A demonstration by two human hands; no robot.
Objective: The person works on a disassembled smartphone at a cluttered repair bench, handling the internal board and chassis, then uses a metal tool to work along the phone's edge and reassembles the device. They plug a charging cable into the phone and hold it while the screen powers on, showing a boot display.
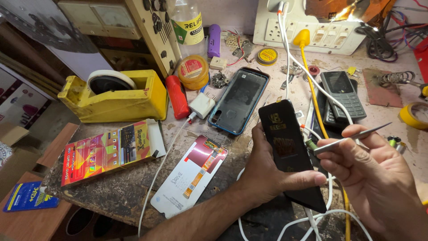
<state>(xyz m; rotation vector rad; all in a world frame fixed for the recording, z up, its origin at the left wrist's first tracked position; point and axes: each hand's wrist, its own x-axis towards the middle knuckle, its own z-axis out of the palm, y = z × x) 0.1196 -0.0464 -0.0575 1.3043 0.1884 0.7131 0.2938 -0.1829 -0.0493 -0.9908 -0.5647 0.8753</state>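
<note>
- Head view: the left hand (267,172) is closed around a black phone-shaped panel (292,151), thumb across its lower face and fingers behind its left edge; the panel stands tilted just right of the picture's centre, above the worn workbench (116,187).
- The right hand (374,174), at about 4 o'clock from the panel, pinches slim metal tweezers (352,135) between thumb and curled fingers; the tip points towards 2 o'clock.
- At 11 o'clock from the panel lies an open blue-rimmed phone back shell (238,100), its dark inside showing nothing loose.
- Far towards 10 o'clock, a yellow tape dispenser (116,96) cradles a white tape roll (109,80) in its trough.
- At 12 o'clock from the shell stands a clear plastic bottle (187,22); its contents cannot be told. Below it sits a lidded yellow tub (193,71).
- At 1 o'clock from the panel, two dark keypad phones (341,96) lie stacked.
- White cables (290,53) cross the bench.
</note>
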